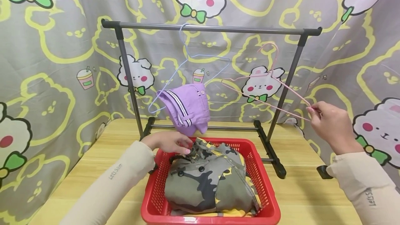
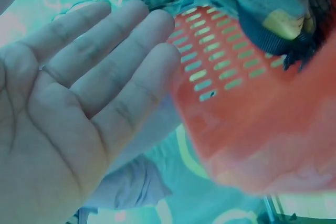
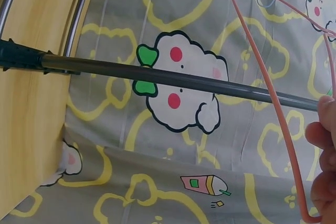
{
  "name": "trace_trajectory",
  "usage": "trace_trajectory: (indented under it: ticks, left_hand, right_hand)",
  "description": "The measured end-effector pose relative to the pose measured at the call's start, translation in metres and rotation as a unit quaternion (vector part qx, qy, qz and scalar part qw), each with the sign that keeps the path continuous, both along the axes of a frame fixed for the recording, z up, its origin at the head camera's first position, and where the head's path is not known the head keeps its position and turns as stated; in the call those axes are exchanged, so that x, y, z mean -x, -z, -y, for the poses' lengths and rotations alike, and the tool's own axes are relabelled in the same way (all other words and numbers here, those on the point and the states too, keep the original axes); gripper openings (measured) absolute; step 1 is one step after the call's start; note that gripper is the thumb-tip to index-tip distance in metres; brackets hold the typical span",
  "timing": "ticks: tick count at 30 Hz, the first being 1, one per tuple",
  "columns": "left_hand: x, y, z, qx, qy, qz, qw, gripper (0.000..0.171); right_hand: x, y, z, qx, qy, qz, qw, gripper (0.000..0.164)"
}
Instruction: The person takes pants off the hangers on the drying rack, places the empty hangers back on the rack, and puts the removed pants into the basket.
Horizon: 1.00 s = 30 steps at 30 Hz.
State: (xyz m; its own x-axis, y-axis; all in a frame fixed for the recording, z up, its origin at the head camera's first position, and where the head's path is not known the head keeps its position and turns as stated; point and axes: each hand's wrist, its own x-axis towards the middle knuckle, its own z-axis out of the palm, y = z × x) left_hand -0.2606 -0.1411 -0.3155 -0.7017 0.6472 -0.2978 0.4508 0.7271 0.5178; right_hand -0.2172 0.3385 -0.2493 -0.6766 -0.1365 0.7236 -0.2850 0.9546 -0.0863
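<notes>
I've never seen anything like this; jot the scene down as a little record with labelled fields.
Left hand: fingers fairly straight, near the camouflage garment; contact unclear
Right hand: holds one end of the pink hanger
Blue hanger: hooked on the clothes rack, tilted
Purple bottoms: draped over the blue hanger
Red basket: on the wooden table, holding the camouflage garment

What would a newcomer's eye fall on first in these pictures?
Probably the bright red basket, filled with camouflage clothing, at the front centre of the table. Behind and above it, a purple garment hangs on a blue hanger from the rack. Further right, the right hand holds a pink hanger.
</notes>
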Motion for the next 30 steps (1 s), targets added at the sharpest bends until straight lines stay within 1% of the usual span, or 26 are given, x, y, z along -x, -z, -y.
trace_trajectory:
  ticks: [3,8,10,15,17,20,22,24,28,30]
  left_hand:
    - [0.002,-0.002,0.009,-0.02,-0.017,-0.011,0.9996,0.055]
    - [0.006,-0.004,0.024,-0.032,-0.058,-0.037,0.9971,0.052]
    - [0.008,-0.003,0.029,-0.044,-0.058,-0.047,0.9963,0.049]
    - [0.012,-0.001,0.045,-0.056,-0.065,-0.069,0.9939,0.045]
    - [0.013,0.0,0.051,-0.057,-0.085,-0.07,0.9923,0.044]
    - [0.015,0.001,0.058,-0.075,-0.106,-0.059,0.9897,0.046]
    - [0.017,0.002,0.062,-0.089,-0.125,-0.05,0.9869,0.047]
    - [0.019,0.002,0.066,-0.102,-0.138,-0.049,0.984,0.048]
    - [0.022,0.001,0.074,-0.115,-0.176,-0.068,0.9752,0.043]
    - [0.023,0.0,0.078,-0.118,-0.196,-0.085,0.9698,0.039]
  right_hand:
    - [0.0,-0.001,0.0,0.001,0.002,0.002,1.0,0.013]
    - [0.002,-0.003,-0.001,0.0,0.001,0.0,1.0,0.013]
    - [0.002,-0.004,0.0,0.0,-0.001,-0.007,1.0,0.012]
    - [0.003,-0.007,0.0,-0.001,-0.01,-0.024,1.0,0.011]
    - [0.004,-0.008,0.001,0.0,-0.012,-0.026,1.0,0.012]
    - [0.004,-0.01,0.002,-0.001,-0.014,-0.033,0.999,0.012]
    - [0.004,-0.011,0.002,-0.001,-0.014,-0.034,0.999,0.012]
    - [0.003,-0.012,0.003,-0.002,-0.013,-0.037,0.999,0.012]
    - [0.003,-0.014,0.003,-0.006,-0.01,-0.042,0.999,0.012]
    - [0.002,-0.016,0.003,-0.01,-0.01,-0.044,0.999,0.012]
